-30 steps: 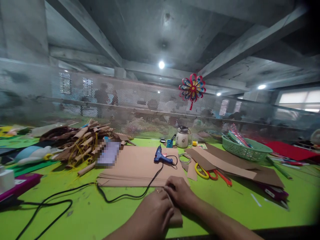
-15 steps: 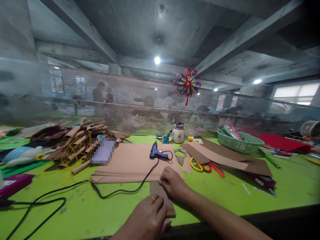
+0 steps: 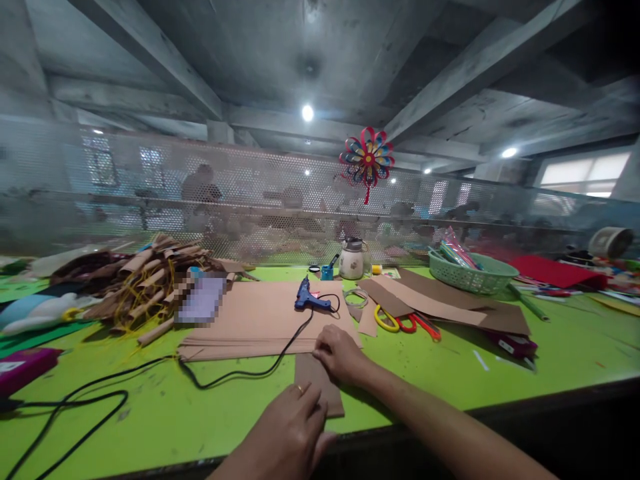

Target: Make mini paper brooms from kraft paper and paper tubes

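Observation:
A dark brown piece of paper (image 3: 311, 371) lies on the green table in front of me, its far end against a stack of lighter tan sheets (image 3: 260, 313). My right hand (image 3: 339, 353) is closed, fingers curled at the far right part of the brown piece. Nearer the table edge, my left hand (image 3: 295, 423), with a ring on one finger, is closed at the paper's near end. Its fingertips are partly hidden. On the tan stack rests a blue glue gun (image 3: 314, 299), with a black cord running left.
Yellow- and red-handled scissors (image 3: 387, 320) lie right of the stack, near brown strips (image 3: 425, 297) and a green basket (image 3: 473, 277). At left is a pile of brown paper rolls (image 3: 150, 280) with yellow string. A white jar (image 3: 351, 260) stands behind; a perforated screen (image 3: 280, 220) closes the back.
The view has tilted and shifted slightly, so the scene sits higher and farther left. My left hand has moved a little toward the near table edge; my right hand stays on the paper.

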Tool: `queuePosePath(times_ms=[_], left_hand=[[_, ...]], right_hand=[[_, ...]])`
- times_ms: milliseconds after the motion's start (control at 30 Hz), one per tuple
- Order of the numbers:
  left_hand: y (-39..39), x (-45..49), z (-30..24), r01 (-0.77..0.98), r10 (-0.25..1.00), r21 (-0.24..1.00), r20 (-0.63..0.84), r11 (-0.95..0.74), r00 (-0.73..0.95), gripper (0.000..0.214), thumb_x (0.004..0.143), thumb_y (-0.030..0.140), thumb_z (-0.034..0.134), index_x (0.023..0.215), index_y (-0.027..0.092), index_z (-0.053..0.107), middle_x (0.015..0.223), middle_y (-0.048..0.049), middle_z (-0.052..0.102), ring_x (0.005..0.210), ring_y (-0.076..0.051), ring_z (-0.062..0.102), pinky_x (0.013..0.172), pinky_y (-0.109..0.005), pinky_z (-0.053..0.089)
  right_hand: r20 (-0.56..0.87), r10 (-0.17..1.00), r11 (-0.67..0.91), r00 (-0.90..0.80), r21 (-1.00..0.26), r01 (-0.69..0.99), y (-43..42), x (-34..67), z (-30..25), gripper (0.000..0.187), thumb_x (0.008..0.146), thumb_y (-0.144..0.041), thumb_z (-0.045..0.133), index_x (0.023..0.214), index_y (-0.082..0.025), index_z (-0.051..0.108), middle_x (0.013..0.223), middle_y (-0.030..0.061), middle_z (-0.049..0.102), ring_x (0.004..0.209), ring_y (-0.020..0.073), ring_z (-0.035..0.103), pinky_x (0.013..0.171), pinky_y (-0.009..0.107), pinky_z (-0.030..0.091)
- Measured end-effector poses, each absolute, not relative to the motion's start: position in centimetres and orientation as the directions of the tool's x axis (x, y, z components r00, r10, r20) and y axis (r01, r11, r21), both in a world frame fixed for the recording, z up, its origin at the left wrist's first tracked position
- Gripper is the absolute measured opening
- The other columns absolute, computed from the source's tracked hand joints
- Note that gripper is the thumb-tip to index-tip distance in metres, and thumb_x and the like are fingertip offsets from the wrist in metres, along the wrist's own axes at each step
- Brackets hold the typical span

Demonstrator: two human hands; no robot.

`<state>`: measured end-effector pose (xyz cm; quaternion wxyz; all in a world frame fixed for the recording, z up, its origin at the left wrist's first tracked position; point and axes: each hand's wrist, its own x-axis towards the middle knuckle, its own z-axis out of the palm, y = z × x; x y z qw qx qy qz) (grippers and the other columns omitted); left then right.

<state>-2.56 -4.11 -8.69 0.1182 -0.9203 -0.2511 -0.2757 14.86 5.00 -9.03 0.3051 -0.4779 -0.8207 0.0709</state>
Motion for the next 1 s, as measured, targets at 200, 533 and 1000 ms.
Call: queuePosePath(times_ms=[200, 533, 1000], left_hand=[[-4.5, -3.2, -9.0, 0.515, 0.372, -0.1, 0.575, -0.851, 0.728, 0.013, 0.08, 0.016, 0.061, 0.093, 0.016, 0.061, 0.084, -0.0075, 0.062, 0.073, -0.023, 0.057, 0.065, -0.036, 0.049], [-3.6, -3.5, -9.8, 0.47, 0.243, -0.207, 0.643, -0.858, 0.727, 0.006, 0.082, 0.022, 0.056, 0.083, 0.016, 0.059, 0.075, -0.0084, 0.058, 0.068, -0.021, 0.055, 0.058, -0.033, 0.048], [-3.8, -3.5, -10.2, 0.443, 0.251, -0.174, 0.622, -0.879, 0.742, 0.021, 0.069, 0.028, 0.074, 0.079, 0.014, 0.061, 0.082, -0.0083, 0.06, 0.079, -0.024, 0.056, 0.062, -0.035, 0.049]], right_hand=[[0.424, 0.835, 0.522, -0.352, -0.406, 0.75, 4.9, 14.8, -9.1, 0.007, 0.081, -0.014, 0.066, 0.077, -0.016, 0.062, 0.084, 0.004, 0.06, 0.084, 0.0174, 0.052, 0.072, 0.027, 0.037], [0.436, 0.824, 0.531, -0.362, -0.369, 0.763, 4.6, 14.6, -9.1, 0.009, 0.081, -0.012, 0.063, 0.076, -0.016, 0.059, 0.083, 0.0034, 0.059, 0.081, 0.0171, 0.051, 0.071, 0.027, 0.037], [0.447, 0.81, 0.543, -0.38, -0.325, 0.774, 4.3, 14.5, -9.2, 0.011, 0.084, -0.011, 0.059, 0.075, -0.016, 0.056, 0.082, 0.0042, 0.057, 0.08, 0.0173, 0.049, 0.069, 0.028, 0.037]])
